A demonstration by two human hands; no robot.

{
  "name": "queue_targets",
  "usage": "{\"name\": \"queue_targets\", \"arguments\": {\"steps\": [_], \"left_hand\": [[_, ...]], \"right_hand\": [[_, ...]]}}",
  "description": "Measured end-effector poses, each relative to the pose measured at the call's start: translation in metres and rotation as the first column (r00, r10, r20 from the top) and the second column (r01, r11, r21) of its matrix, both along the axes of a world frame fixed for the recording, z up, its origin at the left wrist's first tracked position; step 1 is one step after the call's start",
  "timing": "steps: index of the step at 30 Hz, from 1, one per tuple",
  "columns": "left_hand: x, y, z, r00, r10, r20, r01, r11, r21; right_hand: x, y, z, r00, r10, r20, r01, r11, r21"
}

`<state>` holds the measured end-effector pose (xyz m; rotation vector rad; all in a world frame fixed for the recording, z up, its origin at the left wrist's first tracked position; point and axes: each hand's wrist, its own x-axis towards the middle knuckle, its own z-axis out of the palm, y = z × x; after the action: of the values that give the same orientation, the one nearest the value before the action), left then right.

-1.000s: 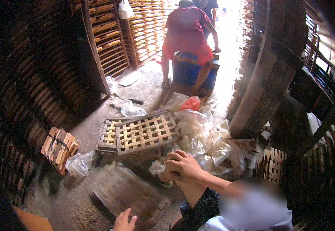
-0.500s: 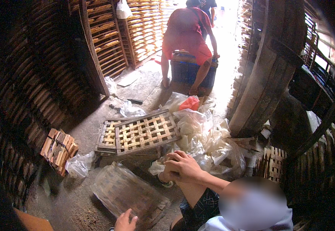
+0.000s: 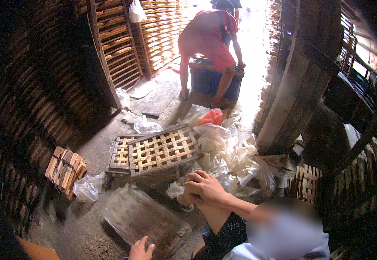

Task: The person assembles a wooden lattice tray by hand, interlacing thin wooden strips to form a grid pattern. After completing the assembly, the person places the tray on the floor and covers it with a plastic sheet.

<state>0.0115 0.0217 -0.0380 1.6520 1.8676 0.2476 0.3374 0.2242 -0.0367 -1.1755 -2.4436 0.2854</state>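
My left hand point(image 3: 141, 250) shows at the lower edge, its fingers apart and nothing in them. Just beyond it on the floor lies a flat, dusty plastic-covered panel point(image 3: 143, 216), which it is nearest to; whether they touch, I cannot tell. My right hand is out of view. Farther ahead, two woven wooden lattice trays point(image 3: 164, 149) overlap on a low support. Beside me on the right sits another person, one hand point(image 3: 206, 187) resting on a bent knee.
Crumpled pale plastic bags point(image 3: 223, 151) with a red one point(image 3: 212, 116) heap right of the trays. A tied bundle of wood strips point(image 3: 65, 167) lies left. In the bright doorway a person in red point(image 3: 206, 37) bends over a blue crate point(image 3: 216, 80); a wooden post point(image 3: 283, 95) stands right.
The person in red has raised the upper body a little and turned slightly, still over the blue crate. My left hand stays where it was.
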Motion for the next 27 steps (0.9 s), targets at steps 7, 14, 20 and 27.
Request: {"name": "queue_targets", "arguments": {"steps": [7,14,20,27], "left_hand": [[-0.001,0.000,0.000,1.000,0.006,0.011,-0.006,1.000,0.010],[0.000,-0.001,0.000,1.000,0.011,-0.004,-0.011,1.000,-0.011],[-0.004,-0.004,-0.005,1.000,0.008,0.007,-0.009,0.999,0.033],[-0.005,-0.002,0.002,1.000,0.022,-0.001,-0.022,1.000,0.014]], "right_hand": [[-0.002,-0.001,0.003,1.000,-0.009,0.005,0.009,1.000,-0.016],[-0.002,-0.001,0.002,1.000,0.000,-0.023,0.000,1.000,-0.005],[-0.001,-0.002,0.008,0.999,0.000,-0.033,-0.001,0.999,-0.039],[0.052,0.081,-0.028,0.852,-0.196,-0.486,-0.124,0.826,-0.550]]}}
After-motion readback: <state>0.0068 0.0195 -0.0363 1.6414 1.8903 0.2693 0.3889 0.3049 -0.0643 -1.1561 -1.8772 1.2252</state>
